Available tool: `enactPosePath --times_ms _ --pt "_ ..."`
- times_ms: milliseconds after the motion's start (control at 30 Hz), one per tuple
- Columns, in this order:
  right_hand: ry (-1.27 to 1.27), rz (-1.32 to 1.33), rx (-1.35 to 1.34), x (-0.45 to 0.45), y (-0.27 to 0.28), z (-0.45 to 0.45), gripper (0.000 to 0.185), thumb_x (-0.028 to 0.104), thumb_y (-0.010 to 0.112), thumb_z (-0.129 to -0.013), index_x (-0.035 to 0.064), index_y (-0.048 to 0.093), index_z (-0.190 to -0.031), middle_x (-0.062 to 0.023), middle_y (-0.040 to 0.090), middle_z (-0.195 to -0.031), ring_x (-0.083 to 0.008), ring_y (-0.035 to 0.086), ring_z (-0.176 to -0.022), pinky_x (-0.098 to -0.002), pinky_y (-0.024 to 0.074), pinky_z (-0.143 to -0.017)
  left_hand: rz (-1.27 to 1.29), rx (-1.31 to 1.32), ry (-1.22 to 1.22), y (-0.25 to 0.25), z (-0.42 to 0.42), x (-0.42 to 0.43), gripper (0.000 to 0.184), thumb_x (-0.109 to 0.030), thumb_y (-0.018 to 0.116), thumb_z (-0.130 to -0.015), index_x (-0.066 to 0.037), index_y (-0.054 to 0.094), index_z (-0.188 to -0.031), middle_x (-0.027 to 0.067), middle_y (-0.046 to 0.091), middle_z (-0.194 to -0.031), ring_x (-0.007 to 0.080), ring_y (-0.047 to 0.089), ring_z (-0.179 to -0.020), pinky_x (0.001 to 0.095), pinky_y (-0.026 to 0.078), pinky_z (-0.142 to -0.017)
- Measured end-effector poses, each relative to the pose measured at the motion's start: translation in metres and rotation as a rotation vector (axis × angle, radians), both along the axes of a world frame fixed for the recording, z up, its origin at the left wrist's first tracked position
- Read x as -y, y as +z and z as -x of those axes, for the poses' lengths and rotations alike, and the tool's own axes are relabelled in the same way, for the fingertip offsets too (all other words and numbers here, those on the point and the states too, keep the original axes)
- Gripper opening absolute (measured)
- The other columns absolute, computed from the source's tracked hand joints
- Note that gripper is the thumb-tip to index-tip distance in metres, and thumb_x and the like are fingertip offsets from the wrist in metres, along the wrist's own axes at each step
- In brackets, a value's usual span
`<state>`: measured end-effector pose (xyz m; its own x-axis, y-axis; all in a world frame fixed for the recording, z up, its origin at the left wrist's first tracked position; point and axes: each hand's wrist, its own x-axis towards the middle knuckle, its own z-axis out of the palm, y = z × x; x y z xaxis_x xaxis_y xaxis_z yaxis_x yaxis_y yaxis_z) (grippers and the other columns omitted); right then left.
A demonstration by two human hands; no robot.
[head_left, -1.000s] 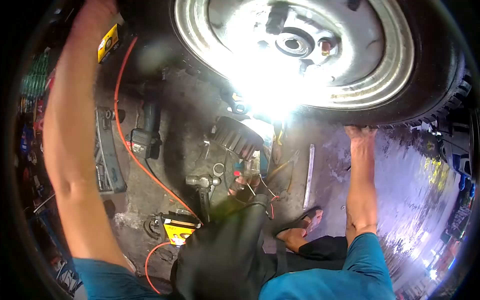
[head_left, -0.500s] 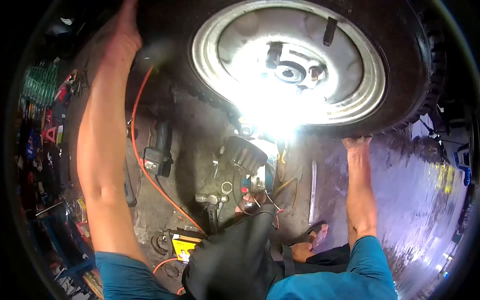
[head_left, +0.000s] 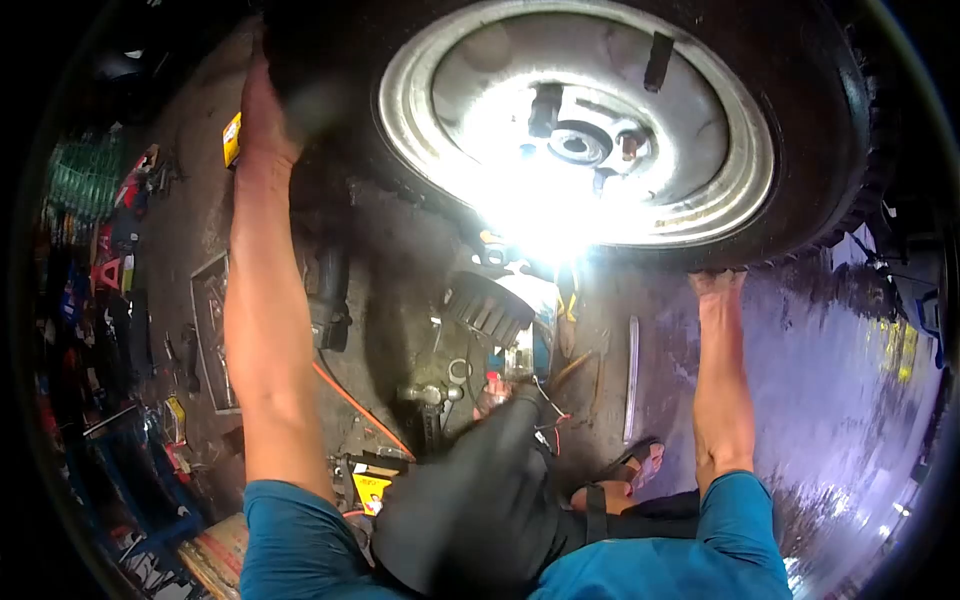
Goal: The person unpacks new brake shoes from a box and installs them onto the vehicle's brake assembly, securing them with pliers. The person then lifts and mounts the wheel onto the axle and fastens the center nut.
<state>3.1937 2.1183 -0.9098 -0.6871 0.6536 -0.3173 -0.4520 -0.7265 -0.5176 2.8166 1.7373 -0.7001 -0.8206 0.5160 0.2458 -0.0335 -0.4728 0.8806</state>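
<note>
A large wheel with a black tyre (head_left: 820,130) and a pale metal rim (head_left: 755,190) fills the top of the view, its lower rim washed out by a bright light. My right hand (head_left: 718,282) is under the tyre's lower edge, palm side up against the rubber, its fingers hidden behind the tyre. Along the tyre's dark left side lies my left hand (head_left: 270,130); its fingers fade into shadow, so its grip cannot be made out. A dark peg (head_left: 658,62) stands out from the wheel disc.
Below the wheel lie a ribbed black round part (head_left: 488,308), a hammer (head_left: 430,396), a long metal bar (head_left: 632,380) and a yellow box (head_left: 371,490). An orange hose (head_left: 362,412) crosses the floor. A tray (head_left: 212,330) and a blue rack (head_left: 150,510) are at the left.
Over the last second the wheel has turned and shifted within the view. My left arm has moved right and down along the tyre's side. My right hand has stayed under the tyre.
</note>
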Motion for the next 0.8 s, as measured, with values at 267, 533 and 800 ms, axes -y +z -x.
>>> enactPosePath --times_ms 267,533,800 --pt "-0.333 0.087 0.323 -0.005 0.034 0.004 0.054 0.047 0.040 -0.095 0.0072 0.053 -0.129 -0.0128 0.054 -0.133 -0.0313 0.052 -0.121 -0.0516 0.0425 -0.102 0.043 0.354 0.321 -0.039 0.015 -0.001 0.048 -0.035 0.042 -0.100 -0.002 0.045 -0.134 0.0065 0.053 -0.129 0.0188 0.051 -0.115 0.0302 0.040 -0.100" --pt "-0.310 -0.007 0.308 -0.019 0.071 0.010 0.054 0.047 0.041 -0.094 0.0069 0.053 -0.128 -0.0129 0.054 -0.133 -0.0312 0.052 -0.121 -0.0514 0.0425 -0.102 0.328 0.109 0.583 -0.075 0.015 0.008 0.054 -0.043 0.047 -0.096 -0.008 0.043 -0.136 0.0055 0.054 -0.128 0.0184 0.051 -0.116 0.0318 0.039 -0.101" --pt "-0.310 0.040 0.239 -0.024 0.060 -0.001 0.054 0.047 0.042 -0.093 0.0067 0.053 -0.128 -0.0129 0.053 -0.133 -0.0312 0.052 -0.121 -0.0511 0.0425 -0.102 0.221 0.488 0.495 -0.041 -0.022 -0.013 0.053 -0.042 0.038 -0.097 -0.007 0.047 -0.136 0.0069 0.052 -0.135 0.0254 0.049 -0.121 0.0403 0.036 -0.105"
